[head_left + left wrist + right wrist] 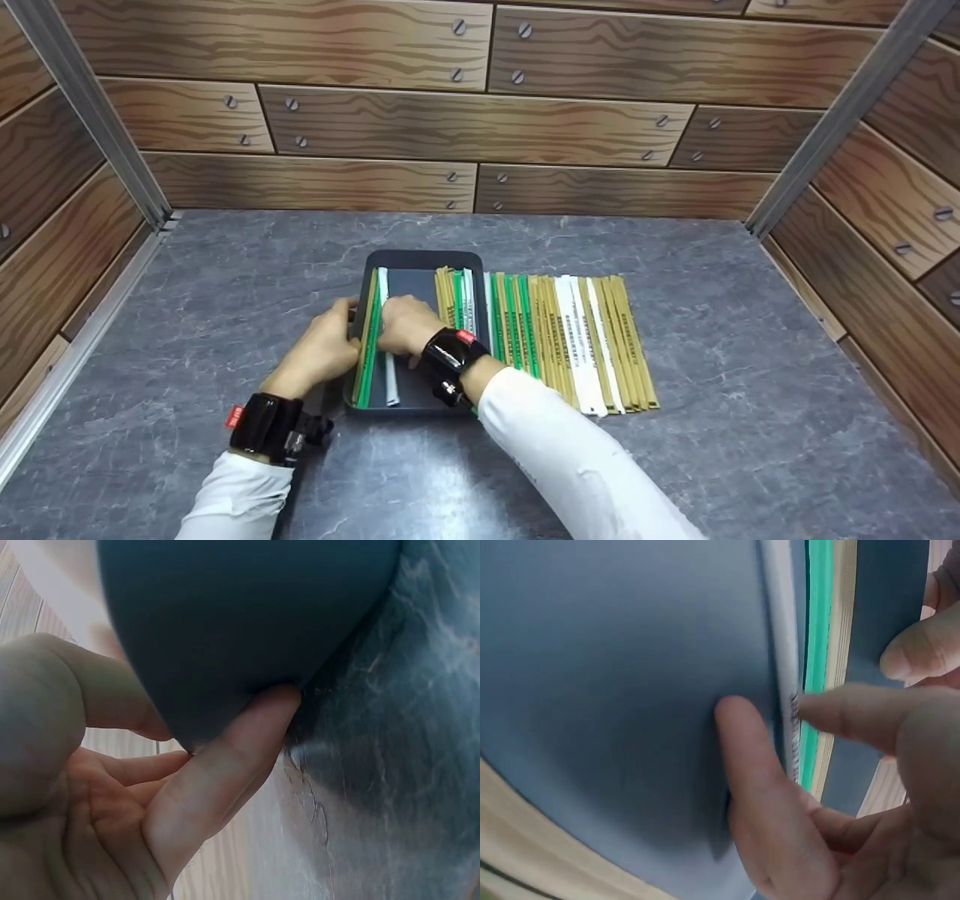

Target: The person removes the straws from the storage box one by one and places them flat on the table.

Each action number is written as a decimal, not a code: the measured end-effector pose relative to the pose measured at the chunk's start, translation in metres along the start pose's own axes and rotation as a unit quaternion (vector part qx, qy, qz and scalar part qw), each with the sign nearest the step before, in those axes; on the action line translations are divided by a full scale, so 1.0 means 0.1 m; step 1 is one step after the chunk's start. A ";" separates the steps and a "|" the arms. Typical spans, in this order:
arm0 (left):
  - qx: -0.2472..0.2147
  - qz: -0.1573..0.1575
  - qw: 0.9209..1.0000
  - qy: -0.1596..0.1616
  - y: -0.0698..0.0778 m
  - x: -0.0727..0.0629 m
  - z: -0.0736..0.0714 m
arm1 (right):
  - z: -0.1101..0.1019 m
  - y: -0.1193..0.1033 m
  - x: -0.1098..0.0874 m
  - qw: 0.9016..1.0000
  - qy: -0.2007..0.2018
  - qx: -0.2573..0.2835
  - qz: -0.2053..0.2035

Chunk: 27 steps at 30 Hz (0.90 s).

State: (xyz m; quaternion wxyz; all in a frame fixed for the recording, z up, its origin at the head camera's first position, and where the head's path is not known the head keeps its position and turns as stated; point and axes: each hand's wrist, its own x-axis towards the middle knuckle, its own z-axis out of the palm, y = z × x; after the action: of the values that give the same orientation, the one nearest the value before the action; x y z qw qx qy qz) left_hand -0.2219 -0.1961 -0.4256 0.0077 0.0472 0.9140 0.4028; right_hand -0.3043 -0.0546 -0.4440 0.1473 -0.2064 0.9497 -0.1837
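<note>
A dark grey tray (424, 259) lies on the table. My left hand (321, 346) grips its left side, thumb at the rim and fingers against the outer wall in the left wrist view. Inside the tray my right hand (409, 324) pinches a slim white paper-wrapped stick (782, 630) between thumb and finger. Just beside this stick, along the tray's left wall, lie a green wrapped stick (817, 615) and a brown one (841, 622). More brown sticks (444, 292), with green and white ones, lie along the tray's right side, partly hidden by my right wrist.
Outside the tray, against its right side, a long row of brown, green and white wrapped sticks (574, 337) lies side by side on the grey marbled table (720, 337). Wood-patterned panels (480, 120) stand at the back and both sides.
</note>
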 end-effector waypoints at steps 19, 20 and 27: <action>-0.008 -0.008 1.000 -0.008 0.03 0.00 0.02 | -0.48 0.10 -0.41 0.994 0.043 0.101 -0.007; -0.008 -0.012 1.000 -0.011 0.03 0.00 0.02 | -0.52 0.13 -0.44 0.992 0.047 0.113 -0.010; 0.001 -0.012 1.000 -0.014 0.02 0.00 0.01 | -0.91 0.44 -0.73 0.970 0.092 0.223 -0.020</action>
State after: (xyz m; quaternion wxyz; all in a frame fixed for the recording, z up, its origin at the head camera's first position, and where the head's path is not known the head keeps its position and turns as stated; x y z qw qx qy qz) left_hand -0.2218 -0.1939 -0.4245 0.0251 0.0419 0.9147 0.4012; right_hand -0.2876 0.0414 -0.3666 0.0979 -0.1699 0.8900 -0.4116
